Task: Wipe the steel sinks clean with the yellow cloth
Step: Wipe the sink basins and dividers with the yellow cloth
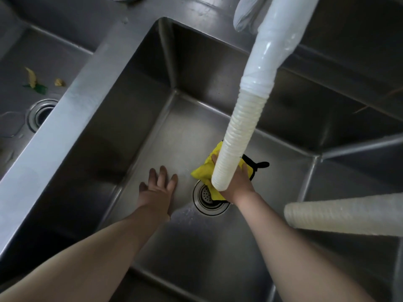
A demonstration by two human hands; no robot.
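The yellow cloth (202, 172), edged in black, lies bunched on the floor of the middle steel sink (139, 101), just beyond its round drain (206, 198). My right hand (236, 184) is on top of the cloth, and a white ribbed hose (239, 131) hanging in front hides its fingers. My left hand (158, 185) rests flat on the sink floor left of the drain, fingers spread, holding nothing.
A left sink (19, 68) holds food scraps (35, 82) and its own drain (40, 115). A second white hose (346, 213) juts in from the right over the right sink (353, 177). A pale glove (246, 12) hangs at the top.
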